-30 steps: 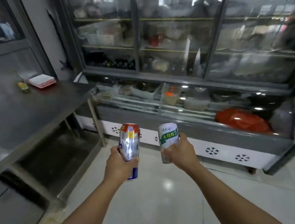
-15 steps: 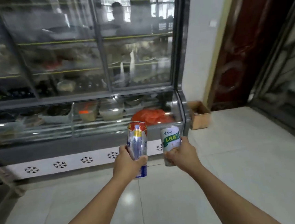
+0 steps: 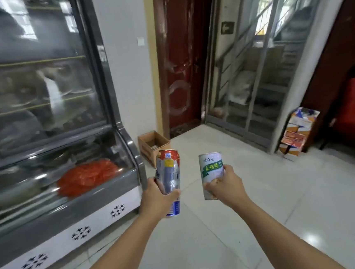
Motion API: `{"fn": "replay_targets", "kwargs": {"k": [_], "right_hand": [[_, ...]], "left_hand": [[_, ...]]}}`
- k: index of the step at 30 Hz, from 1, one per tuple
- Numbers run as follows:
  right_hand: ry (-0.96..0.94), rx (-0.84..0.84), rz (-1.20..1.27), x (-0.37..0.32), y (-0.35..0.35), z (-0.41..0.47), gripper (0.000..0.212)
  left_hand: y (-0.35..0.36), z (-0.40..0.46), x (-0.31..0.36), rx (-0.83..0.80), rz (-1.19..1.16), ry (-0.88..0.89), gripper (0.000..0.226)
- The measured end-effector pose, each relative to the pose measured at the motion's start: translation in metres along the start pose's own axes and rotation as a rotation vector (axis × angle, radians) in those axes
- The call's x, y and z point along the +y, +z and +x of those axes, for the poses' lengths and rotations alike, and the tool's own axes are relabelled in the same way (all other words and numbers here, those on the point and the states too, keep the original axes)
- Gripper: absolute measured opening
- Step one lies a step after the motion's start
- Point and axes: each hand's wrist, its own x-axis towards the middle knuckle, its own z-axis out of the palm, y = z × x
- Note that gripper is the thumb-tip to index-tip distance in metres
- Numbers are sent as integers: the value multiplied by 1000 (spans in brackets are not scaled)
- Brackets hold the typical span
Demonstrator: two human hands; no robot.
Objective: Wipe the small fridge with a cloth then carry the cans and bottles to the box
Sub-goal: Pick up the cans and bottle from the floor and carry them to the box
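Observation:
My left hand [image 3: 156, 197] grips a tall silver can with a red top and blue base [image 3: 168, 173], held upright in front of me. My right hand [image 3: 224, 185] grips a shorter white can with a green label [image 3: 211, 168], also upright. An open brown cardboard box [image 3: 147, 151] stands on the floor beyond the cans, in the corner between the display fridge and the red door. Something lies at its bottom, too blurred to name.
A large glass-fronted display fridge [image 3: 113, 195] fills the left side, with an orange-red bag inside. A dark red door [image 3: 178, 59] and sliding glass doors [image 3: 253, 74] are ahead. Stacked printed cartons [image 3: 298, 132] stand at the right. White tiled floor [image 3: 244, 225] lies underfoot.
The view has swung right along the fridge, away from the steel table. The cardboard box has come closer. Both hands still hold the same cans in front of me.

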Motion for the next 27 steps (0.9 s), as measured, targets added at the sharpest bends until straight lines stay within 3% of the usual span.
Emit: {"fn": "replay_targets", "kwargs": {"k": [8, 14, 27], "right_hand": [[48, 215, 47, 0, -57, 97, 53], [88, 287, 112, 28, -109, 165, 50], [36, 246, 141, 109, -252, 402, 56]], "left_hand": [[64, 112, 69, -164, 34, 124, 74], [140, 159, 127, -224, 60, 228, 59], [352, 272, 279, -153, 25, 193, 58]]}}
